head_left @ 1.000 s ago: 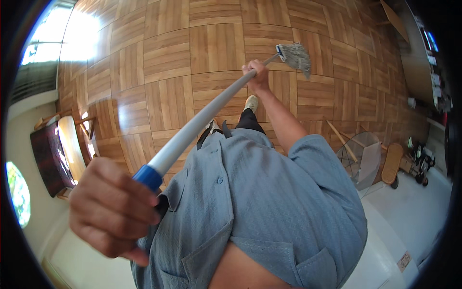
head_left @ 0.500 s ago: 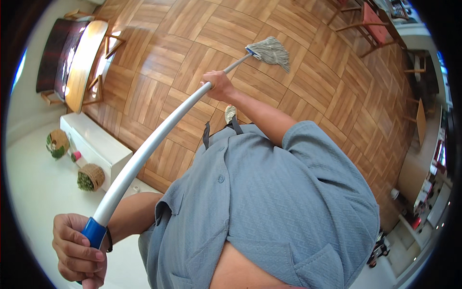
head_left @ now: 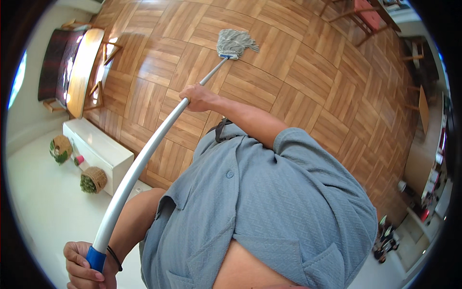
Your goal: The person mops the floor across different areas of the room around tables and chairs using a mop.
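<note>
Both my hands grip a string mop with a long silver handle. At the lower left, my left hand is wrapped round the blue end of the handle. Farther along the pole, my right hand holds it with the arm reached across my front. The mop head, a bundle of grey strings under a blue-and-white clamp, lies on the wood floor beyond my right hand, its strands trailing to the right.
On the left stand a low white cabinet and a wooden table beside a dark bench. Potted plants in baskets are near the cabinet. A chair with a red seat is at the far right, a counter along the right.
The mop head has swept left and slightly farther off, its strands swinging round. My right hand has moved left and nearer. My left hand has come down and a little right with the handle end.
</note>
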Demonstrator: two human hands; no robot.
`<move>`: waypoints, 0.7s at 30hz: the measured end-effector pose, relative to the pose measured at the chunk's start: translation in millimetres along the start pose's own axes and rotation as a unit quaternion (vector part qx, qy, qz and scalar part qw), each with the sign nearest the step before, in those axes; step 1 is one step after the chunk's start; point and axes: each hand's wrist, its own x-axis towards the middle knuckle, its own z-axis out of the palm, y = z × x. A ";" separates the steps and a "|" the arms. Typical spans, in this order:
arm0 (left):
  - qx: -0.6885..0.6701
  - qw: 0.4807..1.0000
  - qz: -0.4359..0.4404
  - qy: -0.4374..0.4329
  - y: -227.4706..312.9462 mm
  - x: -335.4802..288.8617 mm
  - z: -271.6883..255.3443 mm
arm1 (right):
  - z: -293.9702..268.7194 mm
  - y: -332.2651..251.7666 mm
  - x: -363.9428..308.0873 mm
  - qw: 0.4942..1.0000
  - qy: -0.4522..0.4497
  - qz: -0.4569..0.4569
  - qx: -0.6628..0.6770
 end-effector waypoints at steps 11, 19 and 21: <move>-0.184 0.975 0.024 -0.122 -8.8 26.6 114.7 | -95.7 26.5 -123.8 0.991 0.042 0.099 -0.080; -0.153 0.986 -0.021 -0.061 -19.5 28.3 175.2 | -164.4 58.8 -235.7 0.975 0.104 0.155 -0.116; -0.237 0.966 -0.014 -0.103 -25.8 32.9 197.5 | -180.4 66.7 -267.4 0.969 0.125 0.172 -0.124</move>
